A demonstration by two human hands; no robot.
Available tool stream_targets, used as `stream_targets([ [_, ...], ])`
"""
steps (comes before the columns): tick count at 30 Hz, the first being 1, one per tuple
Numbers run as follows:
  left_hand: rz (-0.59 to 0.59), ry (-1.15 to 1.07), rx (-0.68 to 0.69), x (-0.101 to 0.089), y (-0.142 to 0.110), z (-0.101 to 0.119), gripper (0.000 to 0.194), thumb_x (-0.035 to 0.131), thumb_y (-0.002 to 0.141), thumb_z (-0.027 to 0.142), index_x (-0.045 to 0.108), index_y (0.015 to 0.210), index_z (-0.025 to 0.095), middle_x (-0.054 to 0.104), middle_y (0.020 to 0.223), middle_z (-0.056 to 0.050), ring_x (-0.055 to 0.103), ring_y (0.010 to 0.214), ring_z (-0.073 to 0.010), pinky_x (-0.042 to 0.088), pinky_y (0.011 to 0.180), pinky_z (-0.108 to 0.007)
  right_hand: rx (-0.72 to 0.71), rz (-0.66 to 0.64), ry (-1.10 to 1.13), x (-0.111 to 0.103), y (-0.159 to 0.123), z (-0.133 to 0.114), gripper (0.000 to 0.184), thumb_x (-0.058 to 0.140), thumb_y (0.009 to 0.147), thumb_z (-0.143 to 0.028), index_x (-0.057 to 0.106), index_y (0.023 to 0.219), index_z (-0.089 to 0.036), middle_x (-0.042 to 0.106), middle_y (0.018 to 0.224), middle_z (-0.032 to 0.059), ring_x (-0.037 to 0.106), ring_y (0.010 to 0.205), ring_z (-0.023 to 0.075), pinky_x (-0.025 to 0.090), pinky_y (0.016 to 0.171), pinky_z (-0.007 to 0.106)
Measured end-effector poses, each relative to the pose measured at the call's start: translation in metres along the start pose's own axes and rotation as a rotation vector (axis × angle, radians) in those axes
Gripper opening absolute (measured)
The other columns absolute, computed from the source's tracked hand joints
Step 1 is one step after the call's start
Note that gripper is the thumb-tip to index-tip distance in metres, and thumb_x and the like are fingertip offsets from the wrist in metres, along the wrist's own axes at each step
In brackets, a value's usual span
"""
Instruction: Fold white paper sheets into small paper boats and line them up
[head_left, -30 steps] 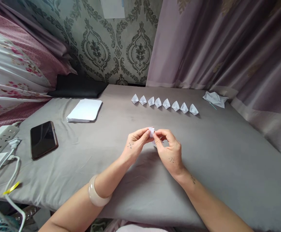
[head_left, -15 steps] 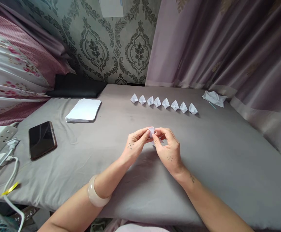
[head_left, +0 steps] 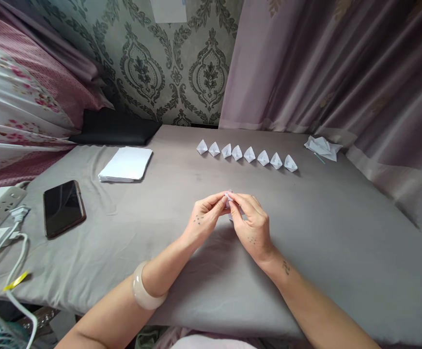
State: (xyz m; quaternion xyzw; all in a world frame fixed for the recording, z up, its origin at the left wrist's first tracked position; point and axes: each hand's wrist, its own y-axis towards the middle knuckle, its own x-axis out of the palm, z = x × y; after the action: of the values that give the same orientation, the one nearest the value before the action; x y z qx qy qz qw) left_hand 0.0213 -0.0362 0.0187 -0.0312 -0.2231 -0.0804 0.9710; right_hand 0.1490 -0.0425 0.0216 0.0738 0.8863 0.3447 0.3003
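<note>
Can't make out tiny markings on white power strip (head_left: 0,207). Pinching small folded white paper (head_left: 227,196) between thumb and fingertips of left hand (head_left: 205,214) and right hand (head_left: 252,224), wrists angled inward, just above grey-covered table (head_left: 327,232), nearer than row of eight folded papers (head_left: 249,155). Covering more of it with right fingers than half a second ago.

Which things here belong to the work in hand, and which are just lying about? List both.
Seem to belong:
small white paper, pinched in the left hand and right hand
eight folded paper pieces in a row
stack of white sheets, probably

Apparently just lying about:
phone
power strip
black item
loose white papers, use unclear
</note>
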Motion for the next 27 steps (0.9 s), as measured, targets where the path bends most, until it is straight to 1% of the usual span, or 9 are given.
stream_targets([
  [6, -0.005, -0.008, -0.012, 0.000, 0.001, -0.001, 0.035, 0.070, 0.080, 0.038, 0.072, 0.107, 0.017, 0.074, 0.101, -0.006, 0.067, 0.099, -0.0231, 0.052, 0.095, -0.039, -0.025, -0.011, -0.030, 0.000, 0.000, 0.001, 0.026, 0.051, 0.091, -0.012, 0.066, 0.109, -0.023, 0.069, 0.099, 0.0059, 0.062, 0.091, 0.0179, 0.052, 0.085, 0.036],
  [10, -0.009, -0.005, -0.017, -0.001, 0.001, -0.001, 0.032, 0.069, 0.080, 0.037, 0.073, 0.105, 0.017, 0.074, 0.098, -0.005, 0.068, 0.095, -0.0220, 0.053, 0.093, -0.038, 0.011, -0.011, -0.017, 0.000, -0.001, -0.002, 0.022, 0.051, 0.091, -0.014, 0.066, 0.104, -0.023, 0.069, 0.096, 0.0059, 0.062, 0.090, 0.0182, 0.052, 0.083, 0.036],
  [14, 0.010, -0.004, -0.022, -0.001, 0.000, 0.000, 0.031, 0.072, 0.077, 0.037, 0.074, 0.102, 0.017, 0.075, 0.092, -0.005, 0.069, 0.092, -0.0212, 0.053, 0.092, -0.038, 0.089, -0.033, 0.033, -0.001, 0.001, -0.004, 0.017, 0.052, 0.091, -0.017, 0.067, 0.095, -0.023, 0.068, 0.091, 0.0057, 0.063, 0.085, 0.0178, 0.053, 0.080, 0.035],
  [18, 0.003, 0.008, -0.017, 0.001, 0.000, 0.001, 0.033, 0.073, 0.076, 0.038, 0.074, 0.102, 0.018, 0.075, 0.096, -0.006, 0.068, 0.096, -0.0231, 0.053, 0.093, -0.040, 0.174, -0.053, 0.081, -0.004, 0.003, -0.004, 0.016, 0.052, 0.091, -0.021, 0.068, 0.090, -0.023, 0.067, 0.089, 0.0051, 0.063, 0.081, 0.0169, 0.053, 0.077, 0.032],
  [22, -0.001, 0.040, 0.006, 0.003, -0.002, 0.002, 0.034, 0.073, 0.076, 0.038, 0.074, 0.102, 0.017, 0.074, 0.096, -0.006, 0.067, 0.097, -0.0244, 0.052, 0.094, -0.042, 0.304, -0.094, 0.152, -0.008, 0.006, -0.002, 0.015, 0.055, 0.088, -0.027, 0.068, 0.081, -0.021, 0.066, 0.082, 0.0046, 0.062, 0.075, 0.0164, 0.052, 0.070, 0.030],
  [27, -0.021, 0.087, 0.007, 0.002, -0.003, 0.006, 0.030, 0.070, 0.079, 0.038, 0.074, 0.100, 0.017, 0.073, 0.096, -0.007, 0.066, 0.093, -0.0218, 0.054, 0.088, -0.039, 0.440, -0.131, 0.263, -0.013, 0.011, -0.003, 0.018, 0.061, 0.083, -0.032, 0.068, 0.072, -0.019, 0.065, 0.078, 0.0040, 0.062, 0.071, 0.0155, 0.052, 0.065, 0.028],
])
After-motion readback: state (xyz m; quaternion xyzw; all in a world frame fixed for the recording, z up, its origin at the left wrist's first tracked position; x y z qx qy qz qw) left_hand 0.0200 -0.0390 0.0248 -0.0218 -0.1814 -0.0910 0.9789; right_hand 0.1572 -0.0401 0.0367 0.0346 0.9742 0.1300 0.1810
